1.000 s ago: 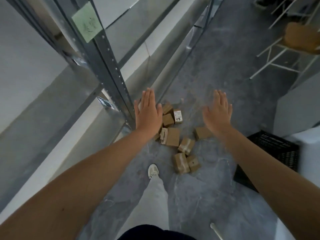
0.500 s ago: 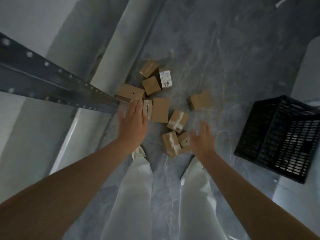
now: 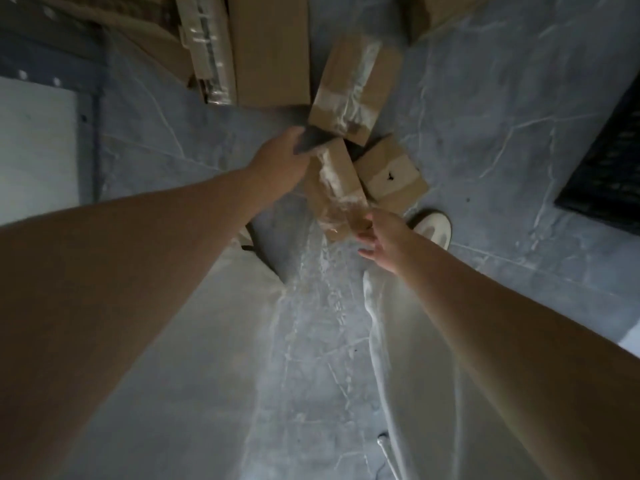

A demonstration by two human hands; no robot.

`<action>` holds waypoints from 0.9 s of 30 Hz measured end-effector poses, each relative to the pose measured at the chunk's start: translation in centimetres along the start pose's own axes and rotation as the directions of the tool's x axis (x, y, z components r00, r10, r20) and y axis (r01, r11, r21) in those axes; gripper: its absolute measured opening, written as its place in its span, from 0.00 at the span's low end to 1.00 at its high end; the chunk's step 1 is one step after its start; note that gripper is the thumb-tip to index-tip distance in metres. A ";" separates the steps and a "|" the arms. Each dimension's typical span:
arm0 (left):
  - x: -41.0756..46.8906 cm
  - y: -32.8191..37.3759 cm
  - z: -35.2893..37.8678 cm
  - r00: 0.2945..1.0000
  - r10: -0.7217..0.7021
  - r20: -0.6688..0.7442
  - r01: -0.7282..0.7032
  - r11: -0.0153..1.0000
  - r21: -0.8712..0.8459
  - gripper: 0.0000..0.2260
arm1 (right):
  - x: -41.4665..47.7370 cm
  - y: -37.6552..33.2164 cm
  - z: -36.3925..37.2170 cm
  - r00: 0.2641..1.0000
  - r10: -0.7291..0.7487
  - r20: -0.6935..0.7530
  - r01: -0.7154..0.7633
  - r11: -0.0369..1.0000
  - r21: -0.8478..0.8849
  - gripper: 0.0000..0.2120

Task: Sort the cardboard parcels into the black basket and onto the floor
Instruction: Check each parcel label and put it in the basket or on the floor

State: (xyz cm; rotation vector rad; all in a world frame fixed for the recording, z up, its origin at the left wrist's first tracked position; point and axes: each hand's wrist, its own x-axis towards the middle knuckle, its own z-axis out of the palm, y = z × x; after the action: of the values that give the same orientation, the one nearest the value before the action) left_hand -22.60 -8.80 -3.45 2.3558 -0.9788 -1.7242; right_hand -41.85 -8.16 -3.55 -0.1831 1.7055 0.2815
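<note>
The taped parcel (image 3: 334,188) lies on the floor (image 3: 502,140) between my hands, long axis running away from me. My left hand (image 3: 280,161) cups its far left edge, my right hand (image 3: 381,237) pinches the near end; the black basket (image 3: 609,161) sits off right

Both bare arms reach downward, left hand (image 3: 280,157) curled with fingers hidden, right hand (image 3: 382,237) loosely curled.

I look down at a floor (image 3: 485,150). Parcels (image 3: 353,88) cluster at twelve o'clock, one (image 3: 334,188) lying between my left hand (image 3: 280,161) and right hand (image 3: 384,240). A basket (image 3: 609,168) sits at three o'clock.
</note>
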 end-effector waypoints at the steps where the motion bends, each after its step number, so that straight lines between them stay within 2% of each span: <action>1: 0.2 -0.3 0.5 1.000 0.013 0.019 -0.013 1.000 0.019 0.23 | 0.8 0.1 0.1 0.999 0.005 0.032 -0.006 1.000 0.017 0.22; 4: -1.1 -1.0 0.6 0.999 -0.005 0.050 -0.001 0.994 0.111 0.18 | -0.7 -0.2 0.7 0.999 0.039 0.033 -0.042 0.993 0.108 0.26; 7: -4.8 -1.4 -2.2 0.997 -0.078 0.023 0.076 0.995 0.059 0.10 | -5.6 -0.9 0.9 1.000 0.020 0.018 -0.022 0.988 0.156 0.26; 12: -15.3 2.0 -11.3 0.958 -0.113 -0.263 0.072 0.985 -0.159 0.09 | -18.8 -5.8 1.7 0.991 -0.093 0.094 0.080 0.987 0.136 0.25; 16: -25.8 9.1 -20.1 0.876 -0.160 -0.455 -0.033 0.922 -0.386 0.09 | -33.0 -13.2 3.5 0.934 -0.339 0.110 0.336 0.941 0.051 0.17; 18: -31.2 13.7 -24.9 0.805 -0.171 -0.568 -0.142 0.874 -0.464 0.09 | -40.7 -16.9 4.1 0.852 -0.506 0.133 0.506 0.862 0.033 0.16; 22: -42.0 21.2 -33.6 0.616 -0.141 -0.775 -0.384 0.805 -0.451 0.06 | -55.0 -20.8 4.6 0.613 -0.747 0.257 0.760 0.647 0.067 0.18; 24: -47.8 23.2 -36.3 0.492 -0.133 -0.860 -0.500 0.765 -0.405 0.06 | -61.6 -20.7 5.1 0.515 -0.776 0.364 0.808 0.581 0.096 0.21; 27: -56.3 24.6 -37.5 0.255 -0.158 -0.954 -0.668 0.684 -0.292 0.04 | -70.4 -18.3 5.8 0.399 -0.736 0.547 0.832 0.541 0.120 0.21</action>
State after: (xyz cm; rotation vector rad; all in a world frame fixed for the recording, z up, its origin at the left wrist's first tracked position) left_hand -10.54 -10.58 67.47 1.8705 -0.3420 -0.1340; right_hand -20.43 -26.78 63.65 -0.9465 0.8460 -0.2448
